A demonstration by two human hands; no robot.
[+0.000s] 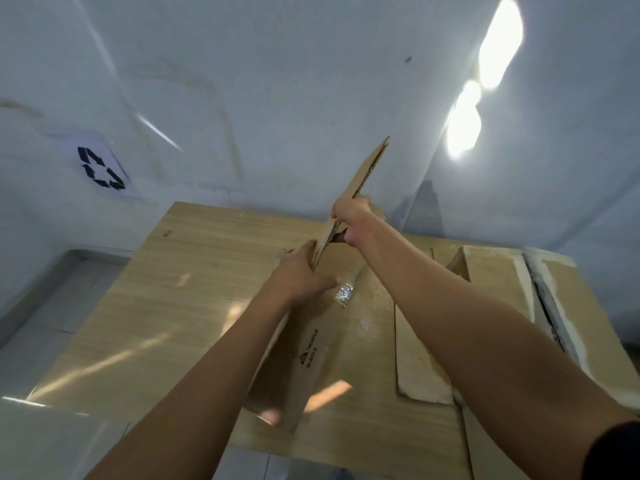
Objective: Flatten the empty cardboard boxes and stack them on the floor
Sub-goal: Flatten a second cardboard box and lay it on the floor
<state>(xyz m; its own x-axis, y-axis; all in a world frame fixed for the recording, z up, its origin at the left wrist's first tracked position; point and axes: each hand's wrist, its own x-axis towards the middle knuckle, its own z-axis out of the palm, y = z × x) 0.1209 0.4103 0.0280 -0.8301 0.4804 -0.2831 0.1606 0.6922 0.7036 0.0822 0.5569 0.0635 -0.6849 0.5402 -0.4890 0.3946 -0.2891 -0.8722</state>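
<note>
Box: nearly flat, held edge-up above mid worktop, left grip and right grip both clamped on its edge. Likely hazard: springing open or slipping free, through stiff folds and narrow hold; knocking loose cardboard at right.

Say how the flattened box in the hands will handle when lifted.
Probably stiff: the flattened box stands straight above the right hand without drooping. Likely light for its size: the left hand grips just its edge.

We see a light wooden counter filling the lower frame, a white wall behind it, a paper recycling sign at middle left, and bright light patches upper right.
</note>
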